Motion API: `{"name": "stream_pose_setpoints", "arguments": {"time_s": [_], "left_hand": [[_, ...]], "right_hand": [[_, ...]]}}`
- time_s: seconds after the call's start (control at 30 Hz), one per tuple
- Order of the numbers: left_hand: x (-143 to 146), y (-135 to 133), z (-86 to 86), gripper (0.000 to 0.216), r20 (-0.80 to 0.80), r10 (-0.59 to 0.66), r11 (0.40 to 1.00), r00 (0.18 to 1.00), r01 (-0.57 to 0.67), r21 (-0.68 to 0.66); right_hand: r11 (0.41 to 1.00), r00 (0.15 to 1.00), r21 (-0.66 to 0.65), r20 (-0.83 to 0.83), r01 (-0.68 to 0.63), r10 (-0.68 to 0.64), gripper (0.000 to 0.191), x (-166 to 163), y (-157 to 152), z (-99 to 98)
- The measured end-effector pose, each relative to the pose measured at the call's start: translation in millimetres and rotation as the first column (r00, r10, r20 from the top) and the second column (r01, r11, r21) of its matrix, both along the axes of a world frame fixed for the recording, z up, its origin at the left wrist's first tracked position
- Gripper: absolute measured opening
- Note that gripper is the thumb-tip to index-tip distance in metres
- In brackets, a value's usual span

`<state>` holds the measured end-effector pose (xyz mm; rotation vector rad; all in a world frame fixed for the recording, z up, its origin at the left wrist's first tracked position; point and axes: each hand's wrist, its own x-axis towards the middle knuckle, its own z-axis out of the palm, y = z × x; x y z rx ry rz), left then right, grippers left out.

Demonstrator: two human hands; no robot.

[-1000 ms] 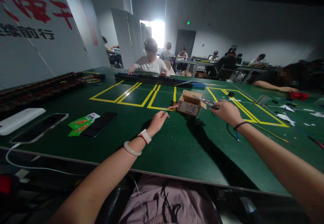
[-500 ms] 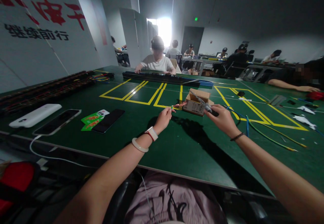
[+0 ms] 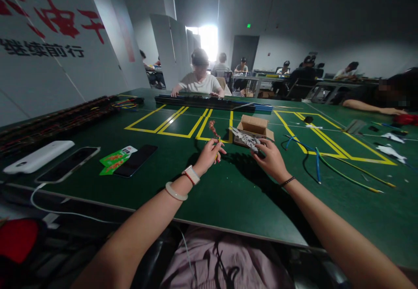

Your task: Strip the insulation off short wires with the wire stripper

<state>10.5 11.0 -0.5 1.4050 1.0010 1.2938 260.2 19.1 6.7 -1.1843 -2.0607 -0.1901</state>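
My left hand (image 3: 209, 155) pinches a short wire (image 3: 214, 131) whose frayed copper-red strands stand upright above my fingers. My right hand (image 3: 269, 157) is closed on a grey metal hand tool (image 3: 244, 137) that points left toward the wire. Just behind both hands sits a small open cardboard box (image 3: 253, 129) on the green table (image 3: 235, 189). The tool's tip and the wire are a short way apart.
A dark phone (image 3: 135, 160), green packets (image 3: 114, 159), a second phone (image 3: 67, 163) and a white power bank (image 3: 35, 156) lie at the left. Blue and yellow-green wires (image 3: 329, 167) lie at the right. Other people sit across the table and behind.
My right hand pulled the tool back from the far right to in front of the box. My left hand raised the wire from flat to upright.
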Motion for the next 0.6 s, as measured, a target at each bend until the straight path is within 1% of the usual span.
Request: {"name": "stream_pose_setpoints", "arguments": {"time_s": [0.13, 0.27, 0.4, 0.53, 0.6], "left_hand": [[0, 1, 0.4, 0.013, -0.047, 0.014, 1.0, 0.999, -0.014, 0.001], [-1, 1, 0.0, 0.016, -0.04, 0.007, 1.0, 0.999, -0.008, -0.017], [-3, 1, -0.8, 0.02, -0.049, 0.016, 1.0, 0.999, -0.017, -0.01], [-5, 1, -2.0, 0.021, -0.071, 0.026, 1.0, 0.997, -0.026, 0.008], [-6, 2, -2.6, 0.021, -0.081, 0.036, 0.999, 0.996, -0.035, 0.014]], "right_hand": [[0.999, 0.993, 0.034, 0.12, 0.014, -0.018, 0.028, 2, -5, -5.0], [0.999, 0.982, 0.042, 0.19, 0.009, -0.017, 0.027, -1, -12, -5.0], [1.0, 0.977, 0.014, 0.215, -0.004, 0.001, 0.031, -1, -16, -2.6], [0.999, 0.976, -0.019, 0.212, -0.039, 0.043, 0.03, 3, -19, 1.0], [0.999, 0.975, -0.021, 0.22, -0.036, 0.04, 0.031, 4, -20, 2.3]]}}
